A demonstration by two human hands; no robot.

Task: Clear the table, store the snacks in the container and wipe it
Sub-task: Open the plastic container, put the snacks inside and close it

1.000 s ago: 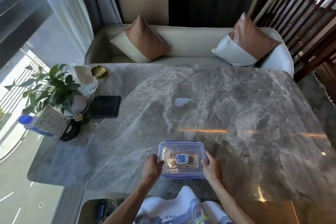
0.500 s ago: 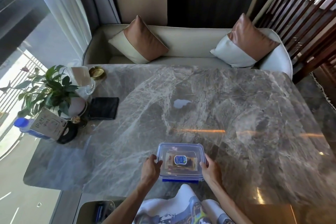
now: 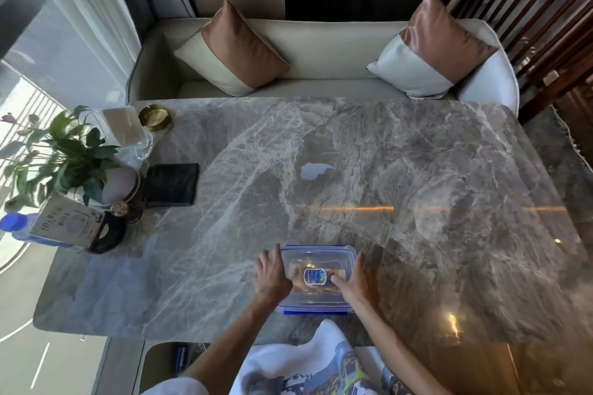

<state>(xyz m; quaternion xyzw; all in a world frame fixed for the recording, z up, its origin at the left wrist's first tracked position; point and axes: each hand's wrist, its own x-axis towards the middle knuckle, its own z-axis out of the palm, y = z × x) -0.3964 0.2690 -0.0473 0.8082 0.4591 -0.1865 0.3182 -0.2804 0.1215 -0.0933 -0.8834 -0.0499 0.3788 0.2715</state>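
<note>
Both hands press the lid of the box at bottom centre — left hand on its left edge, right hand spread on top. Snacks sit inside (sealing step, I judge); next, clip the latches, then wipe the table.

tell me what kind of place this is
Probably a lounge or hotel-style seating nook: a marble table faces a cream sofa with two cushions, beside a curtained window, with a brass ashtray.
</note>
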